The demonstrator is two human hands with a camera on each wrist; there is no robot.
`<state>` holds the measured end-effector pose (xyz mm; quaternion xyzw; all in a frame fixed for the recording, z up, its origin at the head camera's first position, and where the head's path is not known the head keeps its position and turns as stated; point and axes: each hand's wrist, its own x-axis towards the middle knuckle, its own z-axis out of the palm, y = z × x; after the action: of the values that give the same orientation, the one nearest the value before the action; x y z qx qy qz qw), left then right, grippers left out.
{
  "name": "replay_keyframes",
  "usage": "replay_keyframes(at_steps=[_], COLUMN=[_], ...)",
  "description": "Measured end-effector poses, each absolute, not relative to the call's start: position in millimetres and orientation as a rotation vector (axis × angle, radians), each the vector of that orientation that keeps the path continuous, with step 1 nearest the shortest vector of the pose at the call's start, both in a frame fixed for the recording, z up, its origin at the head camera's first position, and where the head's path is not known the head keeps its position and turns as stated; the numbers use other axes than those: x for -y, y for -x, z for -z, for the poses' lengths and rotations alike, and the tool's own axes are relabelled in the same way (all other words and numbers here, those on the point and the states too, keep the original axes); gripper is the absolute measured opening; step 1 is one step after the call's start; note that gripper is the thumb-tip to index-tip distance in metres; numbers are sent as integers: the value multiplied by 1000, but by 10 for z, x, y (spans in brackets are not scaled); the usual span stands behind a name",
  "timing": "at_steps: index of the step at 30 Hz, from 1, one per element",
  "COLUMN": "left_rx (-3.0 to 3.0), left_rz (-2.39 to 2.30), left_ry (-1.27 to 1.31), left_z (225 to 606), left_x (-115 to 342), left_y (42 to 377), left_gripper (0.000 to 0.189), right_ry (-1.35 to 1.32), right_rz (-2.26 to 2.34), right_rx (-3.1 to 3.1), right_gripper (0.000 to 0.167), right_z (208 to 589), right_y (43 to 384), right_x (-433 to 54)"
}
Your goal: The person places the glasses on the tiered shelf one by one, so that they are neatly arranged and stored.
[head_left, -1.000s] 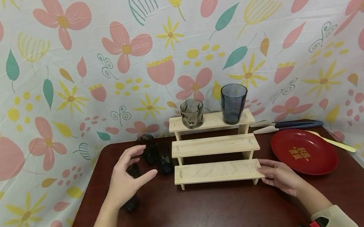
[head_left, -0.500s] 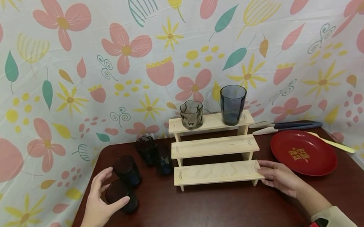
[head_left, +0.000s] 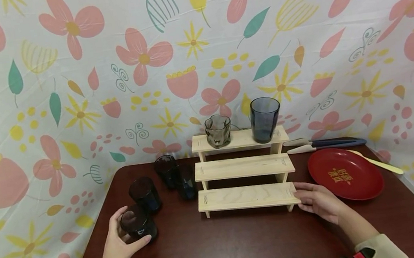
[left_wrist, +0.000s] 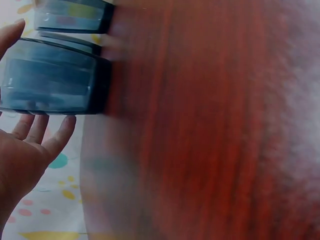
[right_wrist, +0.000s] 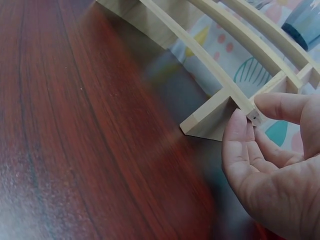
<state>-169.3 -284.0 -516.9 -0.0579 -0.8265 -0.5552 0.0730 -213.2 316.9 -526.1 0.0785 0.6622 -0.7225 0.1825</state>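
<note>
My left hand curves round a short dark drinking glass at the table's left side, thumb on one side and fingers on the other. In the left wrist view, fingertips meet one side of this bluish glass, which stands upright on the table. At the right, my right hand pinches the end of the lowest board of a three-tier wooden display shelf. The right wrist view shows thumb and fingers at that board's end. A smoky faceted glass and a tall blue-grey glass stand on the top tier.
Beyond the held glass are several more dark glasses, including one just behind it and another near the shelf. Right of the shelf lie a red plate, a pale yellow utensil and dark-handled tongs. A flowered cloth hangs behind.
My left hand has moved left and toward me, from near the back glasses to the nearest one, and its fingers have closed in round it. The right hand stays at the shelf.
</note>
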Motion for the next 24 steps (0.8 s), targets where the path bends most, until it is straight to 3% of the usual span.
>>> replay_keyframes(at_steps=[11,24], left_rx=[2373,2357], left_rz=[1744,1710], left_ry=[149,105], left_z=[5334,5302], left_x=[2824,2803], left_y=[1718,1697], left_gripper=[93,95], right_ry=[-177,-168], right_rz=[2024,2031], right_rx=[-1893,-1862], right_gripper=[74,76], right_z=[5249,5260], right_y=[2148,2144], right_x=[-3184,-3204])
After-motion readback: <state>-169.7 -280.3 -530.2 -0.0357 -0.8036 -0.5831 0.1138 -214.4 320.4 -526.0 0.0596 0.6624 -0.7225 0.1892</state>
